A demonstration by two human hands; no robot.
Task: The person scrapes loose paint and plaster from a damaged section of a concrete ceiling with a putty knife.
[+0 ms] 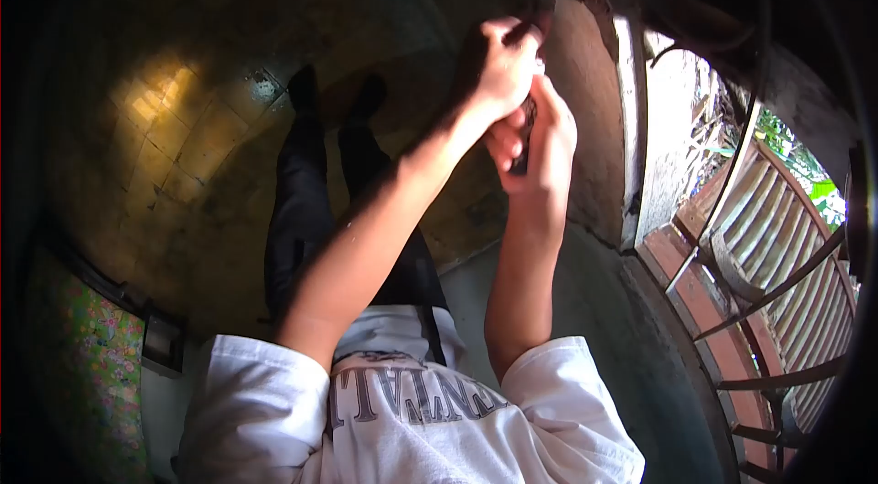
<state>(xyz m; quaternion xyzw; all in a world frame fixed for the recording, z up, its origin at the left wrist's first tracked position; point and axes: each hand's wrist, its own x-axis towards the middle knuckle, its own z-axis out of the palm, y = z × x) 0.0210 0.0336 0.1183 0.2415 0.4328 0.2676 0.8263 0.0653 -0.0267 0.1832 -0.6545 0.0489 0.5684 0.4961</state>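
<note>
My left hand [501, 73] is raised near the wall, its fingers closed; bright light and shadow hide what they grip. Just below and to the right, my right hand [552, 141] wraps round a dark object [524, 141], which shows between its fingers and palm. The two hands touch or nearly touch, the left one farther from my body. A small bright spot shows where they meet, too small to make out.
A worn wall [585, 82] stands beside my hands. At the right, dark metal bars cross a window opening, with a slatted bench [777, 210] outside. Below are a tiled floor [183, 118] and my legs in dark trousers. A flowered cloth [96, 365] lies at the lower left.
</note>
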